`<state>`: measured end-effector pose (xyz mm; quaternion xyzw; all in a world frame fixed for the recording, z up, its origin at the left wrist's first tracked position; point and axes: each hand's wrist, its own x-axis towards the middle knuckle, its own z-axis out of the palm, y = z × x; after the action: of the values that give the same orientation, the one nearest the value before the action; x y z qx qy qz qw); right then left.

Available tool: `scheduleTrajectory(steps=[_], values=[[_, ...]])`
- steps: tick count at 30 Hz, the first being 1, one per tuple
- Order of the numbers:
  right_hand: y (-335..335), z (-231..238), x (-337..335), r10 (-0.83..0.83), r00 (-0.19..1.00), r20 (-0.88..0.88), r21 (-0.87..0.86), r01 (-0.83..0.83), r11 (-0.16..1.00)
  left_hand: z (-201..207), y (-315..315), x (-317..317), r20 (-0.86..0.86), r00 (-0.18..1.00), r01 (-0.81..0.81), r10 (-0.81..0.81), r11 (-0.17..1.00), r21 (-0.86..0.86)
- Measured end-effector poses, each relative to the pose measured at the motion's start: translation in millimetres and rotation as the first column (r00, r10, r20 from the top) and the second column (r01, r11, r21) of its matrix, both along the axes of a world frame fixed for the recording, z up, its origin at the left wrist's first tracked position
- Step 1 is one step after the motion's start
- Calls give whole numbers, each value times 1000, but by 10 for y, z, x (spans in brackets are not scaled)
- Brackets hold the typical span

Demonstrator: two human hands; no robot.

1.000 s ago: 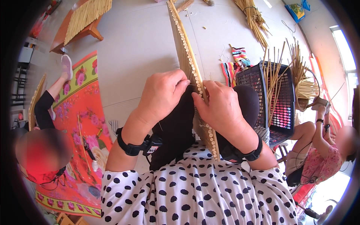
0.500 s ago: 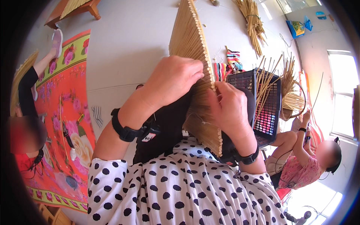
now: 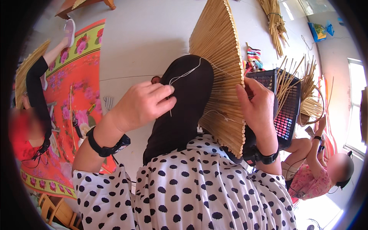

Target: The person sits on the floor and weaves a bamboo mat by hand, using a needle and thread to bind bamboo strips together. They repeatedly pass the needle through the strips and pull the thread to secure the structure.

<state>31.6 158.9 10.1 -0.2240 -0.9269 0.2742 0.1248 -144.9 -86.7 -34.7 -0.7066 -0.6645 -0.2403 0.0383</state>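
Note:
A mat of stitched straw-coloured stalks (image 3: 220, 48) stands tilted on edge across my lap, with its row of round cut ends toward the right. My left hand (image 3: 145, 102) is raised over my dark-trousered knee, its thumb and fingers pinching white thread (image 3: 186, 73). Looped strands run from the pinch over the knee to the mat's face, and a short thin pale end pokes out below the fingers. My right hand (image 3: 260, 105) holds the mat's right edge, thumb on the near side, other fingers partly hidden behind. Another loose thread tail (image 3: 216, 112) lies lower on the mat.
Right of the mat stands a black plastic crate (image 3: 287, 115) with loose stalks, beside a handled basket (image 3: 308, 111). A tied stalk bundle (image 3: 276, 28) lies beyond. One person (image 3: 310, 176) sits at right, another (image 3: 27, 130) at left by a red flowered cloth (image 3: 73, 103).
My left hand has moved from the mat's edge leftward and down, drawing white thread out from the mat. My right hand stays at the edge. The view has shifted left.

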Motion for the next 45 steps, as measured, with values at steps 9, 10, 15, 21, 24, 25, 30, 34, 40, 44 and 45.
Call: scheduleTrajectory(steps=[9, 10, 15, 21, 24, 25, 30, 34, 40, 44, 45], values=[[47, 20, 73, -59, 998, 34, -19, 60, 998, -261, 72, -33, 17, 998, 54, -56, 995, 84], [57, 10, 86, -67, 997, 40, -14, 67, 998, -246, 84, -38, 39, 998, 39, -43, 994, 100], [68, -29, 150, -209, 972, 110, -67, 217, 974, -60, 369, 82, 421, 906, -69, -37, 970, 234], [37, -11, 169, -247, 964, 100, -113, 258, 960, 68, 826, 266, 595, 803, -86, -14, 986, 140], [37, -21, 173, -241, 967, 84, -123, 250, 960, 31, 960, 309, 610, 791, -103, 33, 992, 80], [39, -28, 180, -237, 968, 79, -125, 245, 961, 24, 992, 310, 604, 796, -109, 43, 991, 73], [45, -11, 201, -204, 977, 68, -65, 208, 976, -32, 1047, 286, 569, 821, -110, 55, 992, 63], [46, 10, 199, -195, 978, 76, -43, 199, 979, -50, 1060, 267, 500, 865, -75, 30, 995, 70], [32, 29, 189, -217, 973, 83, -86, 224, 971, -73, 1117, 269, 471, 882, -69, 14, 993, 101], [42, 20, 186, -237, 967, 90, -105, 246, 964, -80, 1130, 253, 447, 894, -37, -5, 996, 85], [42, 22, 185, -239, 966, 95, -100, 248, 963, -85, 1134, 247, 453, 891, -31, -14, 995, 92]])
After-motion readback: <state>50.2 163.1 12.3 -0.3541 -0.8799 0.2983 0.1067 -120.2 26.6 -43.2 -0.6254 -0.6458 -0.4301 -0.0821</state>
